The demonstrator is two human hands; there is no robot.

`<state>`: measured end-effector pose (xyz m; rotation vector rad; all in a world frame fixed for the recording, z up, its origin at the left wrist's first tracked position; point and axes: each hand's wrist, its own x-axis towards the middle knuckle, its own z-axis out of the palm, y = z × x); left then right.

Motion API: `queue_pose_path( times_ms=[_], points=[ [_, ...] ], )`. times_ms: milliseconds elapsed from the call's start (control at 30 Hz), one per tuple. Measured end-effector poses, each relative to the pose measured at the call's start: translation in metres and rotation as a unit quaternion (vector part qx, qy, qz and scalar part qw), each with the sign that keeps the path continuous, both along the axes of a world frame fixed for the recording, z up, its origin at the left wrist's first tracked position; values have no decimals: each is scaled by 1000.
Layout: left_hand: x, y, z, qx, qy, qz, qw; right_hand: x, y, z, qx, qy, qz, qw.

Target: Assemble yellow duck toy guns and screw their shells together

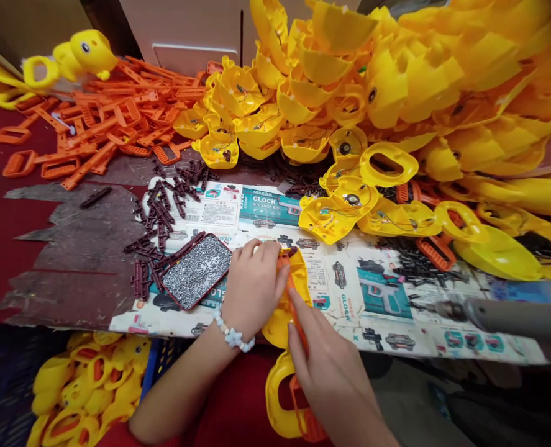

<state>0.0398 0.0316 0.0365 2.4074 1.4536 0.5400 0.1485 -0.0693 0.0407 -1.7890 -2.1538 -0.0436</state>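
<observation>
While the left hand [251,282] pins the yellow toy shell [298,273] at the desk's near edge [396,347], clenched over it, the right hand's [335,372] fingers seat its orange insert [285,264], screw tray [195,270] alongside.

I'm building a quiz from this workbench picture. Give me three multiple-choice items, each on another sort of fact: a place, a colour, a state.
1. Where does the tray of screws lie?
A. beside the left hand
B. on the orange pile
C. in the crate below the table

2. What colour is the strip pressed into the yellow shell?
A. green
B. orange
C. black

3. How is the shell held?
A. by no hand
B. by the right hand only
C. by both hands

Answers: 1 A, the tray lies on the printed card next to that hand. 2 B, the strip shows orange under the fingers. 3 C, both hands lie on it.
</observation>
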Motion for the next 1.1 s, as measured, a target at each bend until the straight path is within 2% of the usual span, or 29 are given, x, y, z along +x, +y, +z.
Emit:
queue_pose_path(
  times_ms=[67,167,367,533,633,733,900,1000,1100],
  points=[
    [-1,8,4,-47,22,-18,998,2,-3,3,22,44,1,999],
    [-1,14,3,-77,27,-34,996,4,-8,2,42,64,-9,997],
    [3,9,-4,-95,-20,-26,995,20,-16,-8,8,104,-4,995],
    [6,10,-8,-85,-47,-30,995,33,-15,-4,-9,117,1,993],
    [3,10,-11,-60,-67,-32,995,58,-2,-4,33,130,-23,991],
    [-4,8,-12,-42,-78,-36,995,104,16,-12,79,77,-95,989],
    [-23,3,-8,-34,-94,-57,993,174,39,-32,65,-28,-146,987],
    [-27,5,-8,-54,-101,-55,992,193,50,-37,56,-58,-156,984],
    [-26,1,-7,-84,-110,-31,990,192,73,-34,61,-58,-129,988]
  ],
)
